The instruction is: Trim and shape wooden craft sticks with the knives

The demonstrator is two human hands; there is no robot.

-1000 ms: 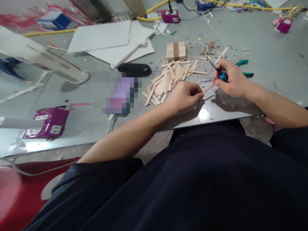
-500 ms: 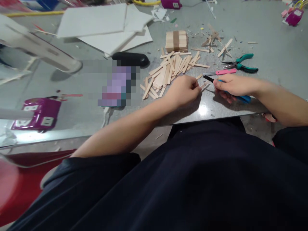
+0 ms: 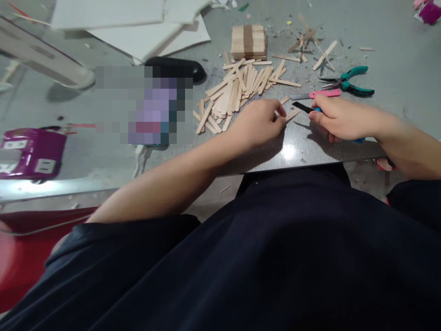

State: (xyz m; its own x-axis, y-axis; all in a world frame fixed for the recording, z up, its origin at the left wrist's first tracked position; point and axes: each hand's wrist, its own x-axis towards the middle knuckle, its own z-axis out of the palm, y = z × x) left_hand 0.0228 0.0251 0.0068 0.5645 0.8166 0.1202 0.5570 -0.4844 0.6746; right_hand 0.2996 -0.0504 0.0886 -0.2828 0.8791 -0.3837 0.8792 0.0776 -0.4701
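My left hand point(image 3: 263, 118) is closed in a pinch on a wooden craft stick point(image 3: 292, 115), whose end pokes out to the right of the fingertips. Wrapped around the blue handle of a utility knife point(image 3: 302, 108) is my right hand point(image 3: 336, 118). The knife's dark blade points left, just above and right of that stick; I cannot tell whether they touch. Behind the blade lies a pink-handled cutter point(image 3: 325, 94) with a silver blade. A heap of loose craft sticks point(image 3: 237, 89) spreads behind my left hand.
Beyond the heap sits a banded bundle of sticks point(image 3: 248, 42). Green-handled pliers point(image 3: 354, 82) lie at right, near stick scraps point(image 3: 306, 39). To the left are a black case point(image 3: 177, 69), a blurred-out phone point(image 3: 153, 110), white boards point(image 3: 113, 16) and a purple power socket point(image 3: 34, 154).
The view has tilted and turned slightly, so the table items appear higher. The stick in my left hand has shifted slightly beside the blade. Both hands keep their grips.
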